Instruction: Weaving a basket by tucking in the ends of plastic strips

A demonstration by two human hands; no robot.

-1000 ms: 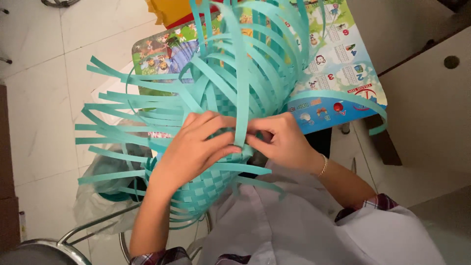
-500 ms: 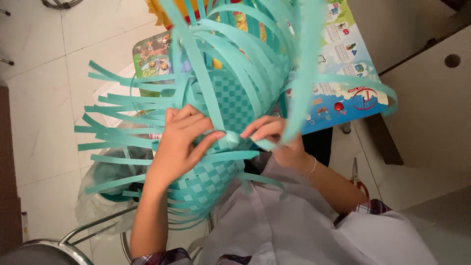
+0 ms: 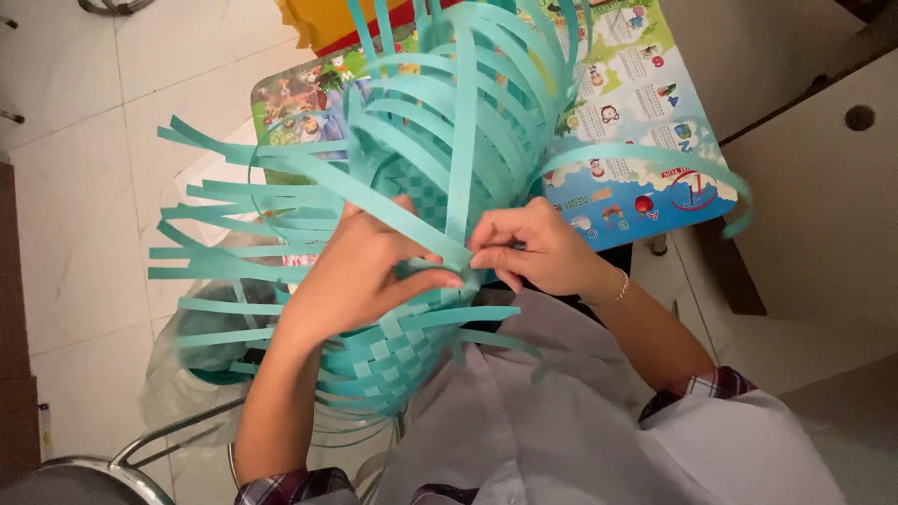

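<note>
Pinching upright teal strip [image 3: 462, 140], both hands

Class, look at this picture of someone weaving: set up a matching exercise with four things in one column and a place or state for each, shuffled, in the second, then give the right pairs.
Things:
1. left hand
2. right hand
3. woven teal basket
4. colourful picture chart

Places or states:
A. lies flat on the far side of the strips
B. pinches a strip end, bracelet at the wrist
C. spread over the weave, fingers pressing strips
D. held on the lap, loose strips fanning out

Pairs: 1-C, 2-B, 3-D, 4-A
</note>
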